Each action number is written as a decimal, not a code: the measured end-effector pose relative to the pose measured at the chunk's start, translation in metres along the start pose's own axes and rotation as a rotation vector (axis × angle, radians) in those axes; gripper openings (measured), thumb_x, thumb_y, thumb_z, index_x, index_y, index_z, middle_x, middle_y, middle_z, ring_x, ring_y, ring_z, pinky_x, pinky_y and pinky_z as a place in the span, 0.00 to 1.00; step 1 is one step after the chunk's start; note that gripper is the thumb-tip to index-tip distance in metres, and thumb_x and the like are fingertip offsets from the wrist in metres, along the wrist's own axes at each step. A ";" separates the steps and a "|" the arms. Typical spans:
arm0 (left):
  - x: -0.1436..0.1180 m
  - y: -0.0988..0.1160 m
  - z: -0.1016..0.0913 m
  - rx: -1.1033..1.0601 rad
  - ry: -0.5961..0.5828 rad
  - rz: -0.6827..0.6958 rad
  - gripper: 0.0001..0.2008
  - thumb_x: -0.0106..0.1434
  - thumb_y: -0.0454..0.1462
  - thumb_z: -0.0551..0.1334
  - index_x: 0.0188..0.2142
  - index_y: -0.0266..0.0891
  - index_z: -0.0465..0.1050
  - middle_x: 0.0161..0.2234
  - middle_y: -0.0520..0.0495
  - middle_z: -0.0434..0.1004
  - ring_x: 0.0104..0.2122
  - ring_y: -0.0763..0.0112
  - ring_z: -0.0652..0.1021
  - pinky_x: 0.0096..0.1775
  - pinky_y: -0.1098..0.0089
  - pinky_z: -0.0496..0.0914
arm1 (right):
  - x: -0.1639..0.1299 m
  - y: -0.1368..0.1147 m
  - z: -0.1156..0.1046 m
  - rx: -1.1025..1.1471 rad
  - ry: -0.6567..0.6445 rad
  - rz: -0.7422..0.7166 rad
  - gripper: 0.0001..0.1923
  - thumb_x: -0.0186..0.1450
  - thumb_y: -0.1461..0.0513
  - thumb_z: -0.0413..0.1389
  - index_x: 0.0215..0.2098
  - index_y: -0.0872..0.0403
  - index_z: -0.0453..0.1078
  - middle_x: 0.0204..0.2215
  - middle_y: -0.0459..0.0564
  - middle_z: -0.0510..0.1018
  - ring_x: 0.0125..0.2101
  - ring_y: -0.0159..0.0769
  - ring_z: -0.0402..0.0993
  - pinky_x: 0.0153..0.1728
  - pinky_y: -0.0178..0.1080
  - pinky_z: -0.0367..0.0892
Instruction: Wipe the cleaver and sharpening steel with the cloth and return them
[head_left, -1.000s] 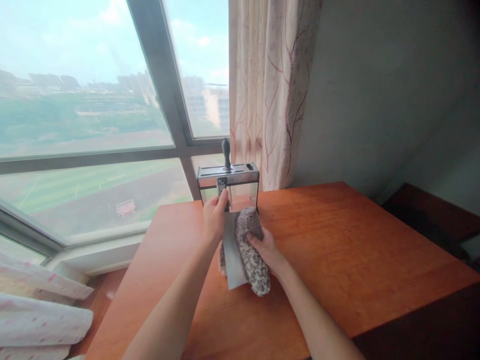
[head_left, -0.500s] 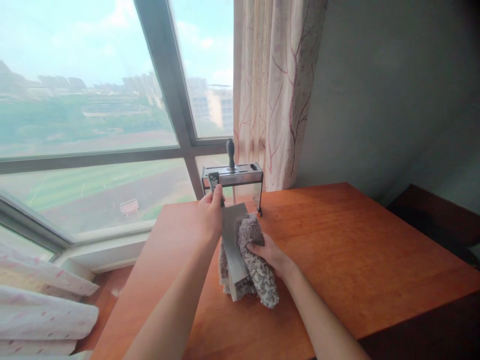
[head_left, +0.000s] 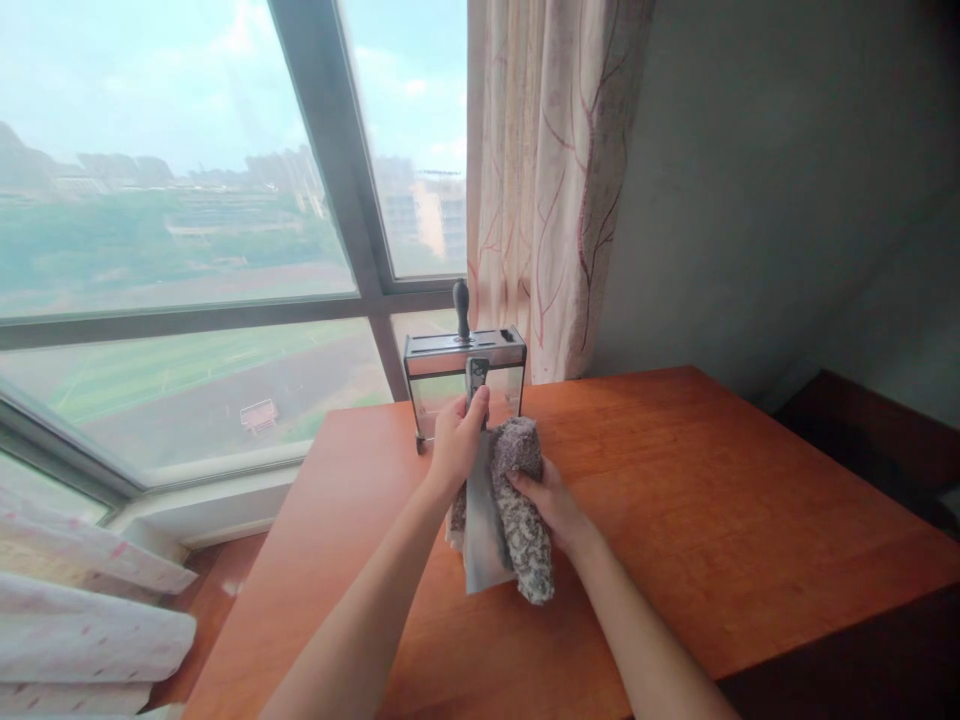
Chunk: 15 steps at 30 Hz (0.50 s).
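My left hand (head_left: 457,440) grips the handle of a wide-bladed cleaver (head_left: 482,530), its flat blade pointing down toward me over the wooden table (head_left: 675,520). A speckled grey cloth (head_left: 523,505) is folded around the blade, and my right hand (head_left: 551,505) presses it against the blade's right face. Both hands are in front of a steel knife rack (head_left: 465,375) near the table's far edge, with one dark handle (head_left: 462,305) sticking up from it.
A large window (head_left: 187,250) with a grey frame fills the left. A patterned curtain (head_left: 547,180) hangs behind the rack, next to a grey wall. Pale bedding (head_left: 82,620) lies at the lower left. A dark piece of furniture (head_left: 870,440) stands to the right.
The cleaver and cloth shifted right and slightly away from me, now in front of the rack's middle. The cloth slid up along the blade under my right hand.
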<state>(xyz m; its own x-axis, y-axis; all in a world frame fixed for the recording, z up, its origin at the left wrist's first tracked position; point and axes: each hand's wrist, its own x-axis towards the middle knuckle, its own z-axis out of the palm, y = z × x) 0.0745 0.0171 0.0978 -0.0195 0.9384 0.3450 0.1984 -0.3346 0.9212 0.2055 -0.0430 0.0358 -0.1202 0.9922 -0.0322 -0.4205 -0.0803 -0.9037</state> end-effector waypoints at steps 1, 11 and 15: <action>0.002 -0.002 -0.003 0.001 -0.030 0.008 0.22 0.64 0.50 0.54 0.20 0.38 0.62 0.20 0.53 0.62 0.23 0.73 0.65 0.28 0.72 0.58 | -0.001 0.002 0.002 0.008 0.000 0.006 0.22 0.50 0.53 0.67 0.41 0.53 0.73 0.36 0.49 0.80 0.36 0.42 0.76 0.43 0.44 0.68; 0.014 -0.007 -0.025 -0.158 -0.049 -0.059 0.20 0.61 0.51 0.57 0.22 0.38 0.67 0.18 0.51 0.67 0.20 0.73 0.66 0.24 0.73 0.58 | -0.002 0.008 0.007 -0.021 -0.123 0.077 0.19 0.52 0.55 0.66 0.40 0.52 0.73 0.35 0.48 0.80 0.35 0.39 0.75 0.40 0.41 0.67; 0.014 -0.003 -0.025 -0.203 0.013 -0.055 0.20 0.61 0.50 0.57 0.23 0.38 0.68 0.18 0.51 0.68 0.20 0.73 0.67 0.25 0.73 0.59 | -0.002 0.005 0.005 -0.023 -0.118 0.078 0.19 0.51 0.56 0.67 0.39 0.52 0.73 0.34 0.47 0.79 0.34 0.39 0.75 0.40 0.41 0.67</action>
<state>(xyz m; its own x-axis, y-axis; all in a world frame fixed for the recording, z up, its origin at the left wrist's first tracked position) 0.0495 0.0297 0.1041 -0.0375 0.9550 0.2941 -0.0046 -0.2945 0.9557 0.1991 -0.0462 0.0337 -0.2569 0.9649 -0.0539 -0.3855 -0.1535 -0.9099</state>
